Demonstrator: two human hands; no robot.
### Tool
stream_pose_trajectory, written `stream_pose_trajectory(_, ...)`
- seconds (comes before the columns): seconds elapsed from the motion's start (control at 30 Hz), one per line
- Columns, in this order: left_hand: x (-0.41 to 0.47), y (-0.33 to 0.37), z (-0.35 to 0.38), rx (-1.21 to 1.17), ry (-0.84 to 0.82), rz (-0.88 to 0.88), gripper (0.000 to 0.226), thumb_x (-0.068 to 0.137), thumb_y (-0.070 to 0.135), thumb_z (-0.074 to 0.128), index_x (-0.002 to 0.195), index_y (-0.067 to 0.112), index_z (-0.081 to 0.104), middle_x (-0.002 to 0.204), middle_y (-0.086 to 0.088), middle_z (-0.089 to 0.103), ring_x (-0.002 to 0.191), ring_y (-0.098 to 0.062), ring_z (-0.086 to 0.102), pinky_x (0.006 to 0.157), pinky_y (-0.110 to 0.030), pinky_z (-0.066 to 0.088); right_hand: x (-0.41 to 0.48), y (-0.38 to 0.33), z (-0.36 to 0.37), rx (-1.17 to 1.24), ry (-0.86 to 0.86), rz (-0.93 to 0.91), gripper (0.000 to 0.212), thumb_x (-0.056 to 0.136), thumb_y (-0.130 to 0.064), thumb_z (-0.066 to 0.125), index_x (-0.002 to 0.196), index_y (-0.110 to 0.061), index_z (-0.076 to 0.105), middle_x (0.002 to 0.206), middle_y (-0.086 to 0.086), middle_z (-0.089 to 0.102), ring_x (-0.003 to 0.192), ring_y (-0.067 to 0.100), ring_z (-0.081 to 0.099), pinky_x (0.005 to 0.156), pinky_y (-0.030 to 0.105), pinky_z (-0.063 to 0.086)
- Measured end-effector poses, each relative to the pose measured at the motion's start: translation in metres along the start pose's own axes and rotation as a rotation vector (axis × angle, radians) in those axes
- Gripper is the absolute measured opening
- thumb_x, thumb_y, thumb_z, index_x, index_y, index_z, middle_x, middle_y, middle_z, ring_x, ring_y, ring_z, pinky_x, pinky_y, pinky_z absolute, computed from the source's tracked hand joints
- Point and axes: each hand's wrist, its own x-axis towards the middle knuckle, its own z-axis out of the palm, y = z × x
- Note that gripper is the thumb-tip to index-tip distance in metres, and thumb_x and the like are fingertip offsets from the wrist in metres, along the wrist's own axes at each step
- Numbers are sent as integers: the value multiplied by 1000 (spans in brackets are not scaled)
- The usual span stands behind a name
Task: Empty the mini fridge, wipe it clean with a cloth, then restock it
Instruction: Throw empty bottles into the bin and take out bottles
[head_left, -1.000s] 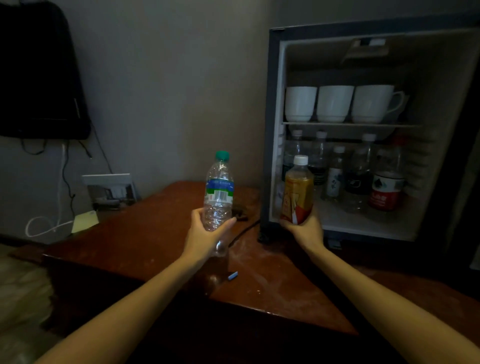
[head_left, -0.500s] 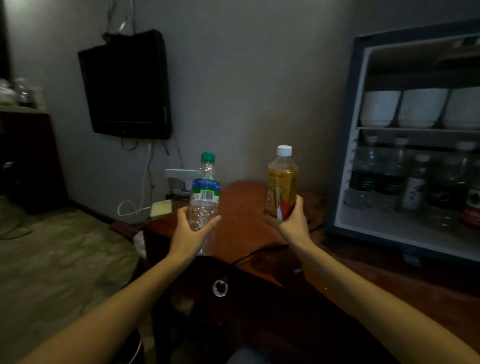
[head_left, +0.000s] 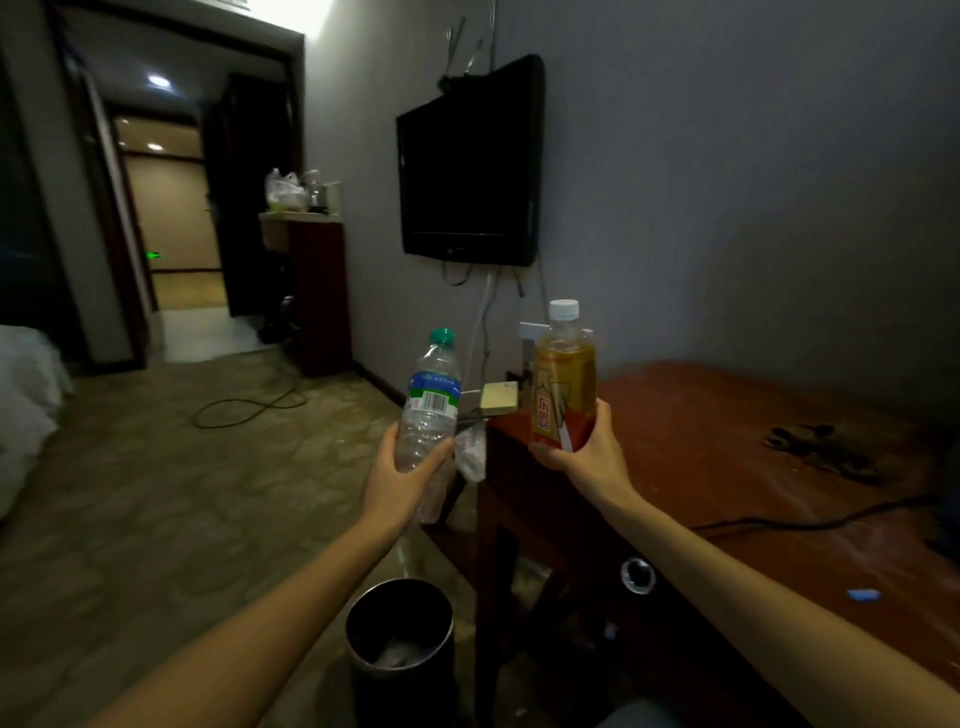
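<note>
The left hand (head_left: 400, 475) is curled round the ribbed lower body of a clear plastic water bottle (head_left: 428, 410) with a green cap and a blue label, thumb on one side and fingers wrapped round the other. The bottle leans slightly to the right and is held in the air over the floor, just left of the corner of a reddish-brown wooden surface (head_left: 727, 447). The right hand (head_left: 587, 454) grips the base of an amber drink bottle (head_left: 563, 384) with a white cap and an orange-and-red label. It is held upright above the near-left part of that surface. The two bottles are apart, and the mini fridge is out of view.

The water bottle's thin wall probably dents under a hard squeeze, so a low hold on the ribs looks sound. How much water it holds cannot be told. The amber bottle shows liquid up to its shoulder, so it is likely the heavier and stiffer of the two, and its smooth label may be slippery if it is cold and damp. Both caps are on, so tilting should spill nothing.

A dark round metal waste bin (head_left: 400, 639) stands on the floor below the left forearm, with something pale and crumpled at its bottom.
</note>
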Motion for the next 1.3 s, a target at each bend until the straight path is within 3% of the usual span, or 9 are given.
stream_pose_trajectory(0.17, -2, -16, -44, -44, 93, -59, 57, 81, 33, 74, 131, 19, 51, 112, -4, 68, 94, -17, 68, 56, -18, 53, 0, 0, 56, 31, -85, -7, 86, 69, -23, 86, 135, -21, 33, 122, -6, 53, 112, 15, 52, 90, 31, 44)
stream_pose_trajectory(0.33, -5, -35, -73, -21, 127, -134, 69, 82, 31, 73, 142, 20, 40, 118, -6, 61, 90, -17, 66, 64, -26, 56, -1, 9, 96, 29, -153, 14, 91, 67, -27, 87, 139, -21, 31, 133, 0, 53, 121, 21, 52, 100, 40, 45)
stream_pose_trajectory(0.57, 7, -69, -77, -24, 152, -211, 70, 82, 25, 75, 142, 15, 41, 118, -7, 61, 97, -21, 64, 75, -33, 55, -4, 35, 128, 6, -195, 77, 90, 69, -24, 86, 141, -18, 32, 135, 2, 52, 123, 21, 50, 97, 32, 43)
stream_pose_trajectory(0.7, 15, -88, -68, 15, 142, -246, 65, 83, 18, 74, 140, 11, 44, 114, -5, 57, 81, -6, 57, 53, -10, 46, 0, 56, 136, -36, -210, 120, 87, 68, -28, 87, 138, -19, 36, 133, 1, 52, 121, 20, 51, 98, 34, 45)
stream_pose_trajectory(0.8, 21, -105, -62, 37, 146, -299, 62, 82, 17, 75, 137, 10, 46, 109, -5, 56, 76, -5, 54, 46, -7, 43, 4, 74, 138, -74, -208, 160, 88, 67, -30, 88, 139, -17, 38, 133, 2, 53, 118, 20, 53, 98, 38, 47)
stream_pose_trajectory(0.97, 35, -136, -57, 106, 208, -402, 60, 76, 23, 81, 128, 11, 55, 113, -8, 62, 92, -23, 61, 80, -31, 52, 10, 98, 141, -82, -221, 220, 82, 71, -26, 85, 139, -18, 40, 122, -1, 51, 97, 12, 56, 73, 24, 52)
stream_pose_trajectory(1.07, 44, -155, -59, 183, 258, -441, 58, 74, 30, 81, 124, 13, 58, 112, -7, 62, 92, -23, 60, 81, -31, 49, 16, 116, 146, -96, -202, 234, 88, 67, -30, 87, 140, -17, 40, 130, 6, 54, 115, 21, 55, 89, 31, 50)
stream_pose_trajectory(1.2, 51, -175, -64, 323, 340, -471, 58, 70, 37, 82, 118, 15, 60, 115, -6, 65, 98, -25, 62, 87, -35, 51, 25, 138, 162, -160, -241, 264, 89, 68, -33, 86, 142, -16, 39, 135, 7, 52, 122, 24, 52, 83, 24, 49)
stream_pose_trajectory(1.3, 56, -189, -68, 405, 350, -481, 62, 69, 40, 83, 120, 14, 59, 117, -7, 64, 104, -27, 62, 89, -37, 50, 30, 155, 178, -213, -277, 282, 89, 65, -37, 88, 139, -19, 41, 134, 7, 53, 120, 24, 53, 97, 39, 49)
